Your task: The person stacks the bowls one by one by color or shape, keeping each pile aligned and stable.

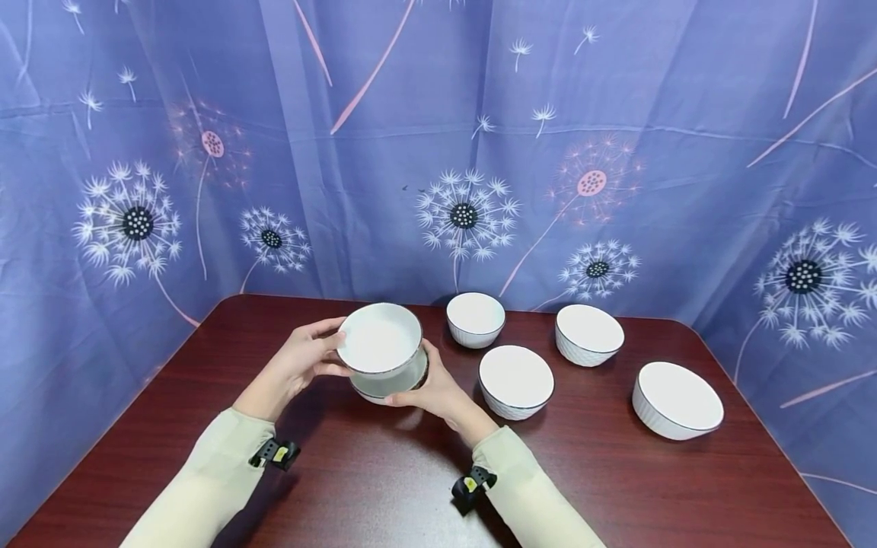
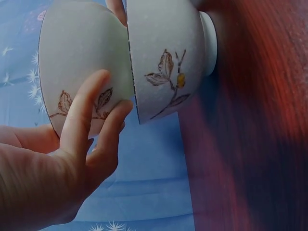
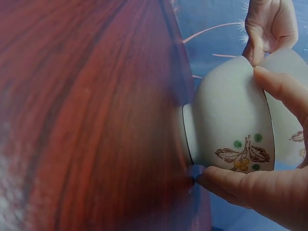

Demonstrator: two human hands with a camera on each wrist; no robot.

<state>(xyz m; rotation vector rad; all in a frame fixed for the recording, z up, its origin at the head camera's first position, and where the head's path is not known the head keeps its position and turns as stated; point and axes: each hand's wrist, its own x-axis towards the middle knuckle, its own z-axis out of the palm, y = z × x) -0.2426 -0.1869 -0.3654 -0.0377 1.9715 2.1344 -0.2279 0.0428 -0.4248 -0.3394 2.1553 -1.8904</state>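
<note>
My left hand (image 1: 301, 359) grips a white bowl (image 1: 381, 339) with a thin dark rim, thumb at the rim and fingers under its side. In the left wrist view, brown leaf sprigs decorate this upper bowl (image 2: 82, 48). Just below it, a second white bowl (image 1: 406, 378) is held by my right hand (image 1: 438, 392), thumb and fingers spread around its side. The upper bowl's base overlaps the lower one's opening and hides part of it. In the right wrist view, the lower bowl (image 3: 226, 110) carries leaves, yellow berries and green dots, its foot close to the tabletop.
Right of my hands on the dark red wooden table (image 1: 342, 487) stand a small ribbed bowl (image 1: 476, 327), a textured bowl (image 1: 515, 384), another textured bowl (image 1: 589, 339) farther back, and a ribbed bowl (image 1: 677, 403) near the right edge. A blue dandelion-print curtain (image 1: 384, 190) hangs behind.
</note>
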